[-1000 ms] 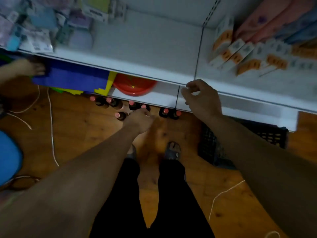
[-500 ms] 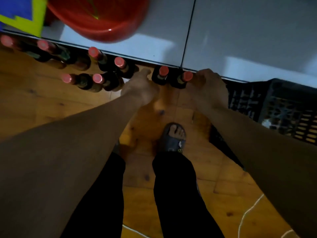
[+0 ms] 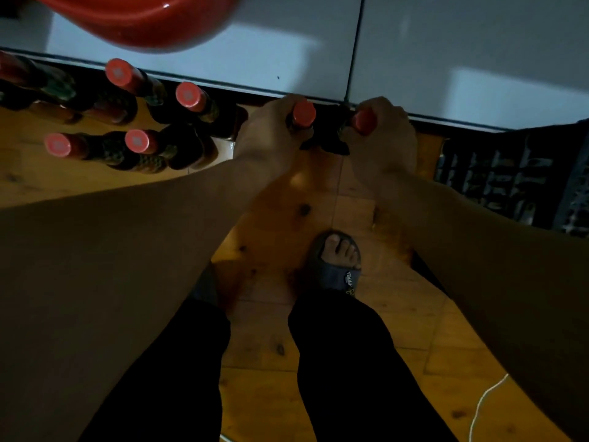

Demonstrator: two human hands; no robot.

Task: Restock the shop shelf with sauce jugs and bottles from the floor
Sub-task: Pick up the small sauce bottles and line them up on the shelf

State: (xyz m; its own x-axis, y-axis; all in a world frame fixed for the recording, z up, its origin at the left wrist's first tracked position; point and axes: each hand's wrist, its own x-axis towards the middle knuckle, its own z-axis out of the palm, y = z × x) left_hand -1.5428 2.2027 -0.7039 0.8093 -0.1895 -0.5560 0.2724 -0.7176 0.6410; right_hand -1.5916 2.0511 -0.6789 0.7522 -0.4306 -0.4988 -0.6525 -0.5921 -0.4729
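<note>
Hands grip necks: my left hand holds left bottle, right hand holds right bottle, both standing on floor under shelf edge. Risk: neck-only grip may slip, or caps strike shelf lip on lifting. Half a second earlier my fingers only reached beside them.

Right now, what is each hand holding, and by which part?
The left hand grips a red-capped sauce bottle by its neck; the right hand grips a second bottle likewise.
</note>
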